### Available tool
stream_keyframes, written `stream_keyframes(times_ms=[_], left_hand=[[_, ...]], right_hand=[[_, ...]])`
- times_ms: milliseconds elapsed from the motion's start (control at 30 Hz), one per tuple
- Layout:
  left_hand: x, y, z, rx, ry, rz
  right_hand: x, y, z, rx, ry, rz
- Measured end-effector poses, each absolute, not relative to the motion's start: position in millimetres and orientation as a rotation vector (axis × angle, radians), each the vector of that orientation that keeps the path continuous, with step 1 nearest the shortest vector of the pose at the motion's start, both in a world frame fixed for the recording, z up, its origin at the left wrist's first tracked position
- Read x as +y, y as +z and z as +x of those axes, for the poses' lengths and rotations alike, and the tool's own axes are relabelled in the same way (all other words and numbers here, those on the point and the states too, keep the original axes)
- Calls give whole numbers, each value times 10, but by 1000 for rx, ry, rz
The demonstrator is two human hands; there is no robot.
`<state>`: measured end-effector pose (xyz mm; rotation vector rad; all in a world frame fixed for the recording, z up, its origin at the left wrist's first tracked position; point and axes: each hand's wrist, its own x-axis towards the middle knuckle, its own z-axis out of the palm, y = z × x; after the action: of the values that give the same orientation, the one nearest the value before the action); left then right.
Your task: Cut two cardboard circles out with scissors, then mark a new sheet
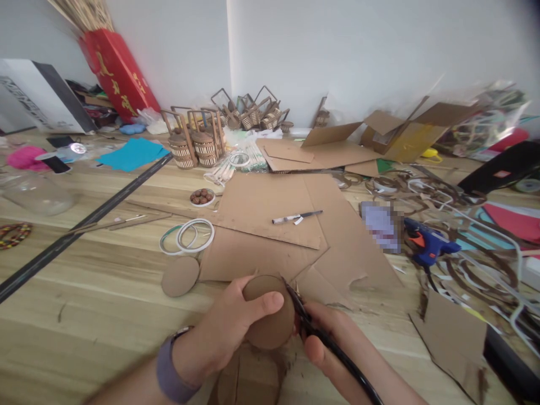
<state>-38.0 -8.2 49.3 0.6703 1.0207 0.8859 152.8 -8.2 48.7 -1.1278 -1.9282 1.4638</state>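
Note:
My left hand (pixel 236 320) grips a round cardboard disc (pixel 270 326), with the thumb lying across its face. A lilac band and a dark bracelet are on that wrist. In my right hand (pixel 333 343) are black-handled shears (pixel 320 332), their tip at the disc's right edge. The fingers wrap the handle, and the blades are partly hidden. A second cardboard disc (pixel 180 276) lies flat on the table to the left. Below my hands is more brown cardboard (pixel 248 377), partly covered by them.
Cardboard sheets (pixel 270 197) lie ahead, with a pen (pixel 295 217) on top. White tape rings (pixel 195 235) and a dish of brown beads (pixel 202 197) are left. A blue glue gun (pixel 432 242) and tangled brown strips are right. Small woven baskets (pixel 181 149) stand behind.

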Motion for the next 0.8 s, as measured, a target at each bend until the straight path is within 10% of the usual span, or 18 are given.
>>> stream_keyframes(times_ms=[800], left_hand=[[-124, 456, -340, 1199, 981, 779]], right_hand=[[-70, 459, 1580, -1888, 1568, -1084]])
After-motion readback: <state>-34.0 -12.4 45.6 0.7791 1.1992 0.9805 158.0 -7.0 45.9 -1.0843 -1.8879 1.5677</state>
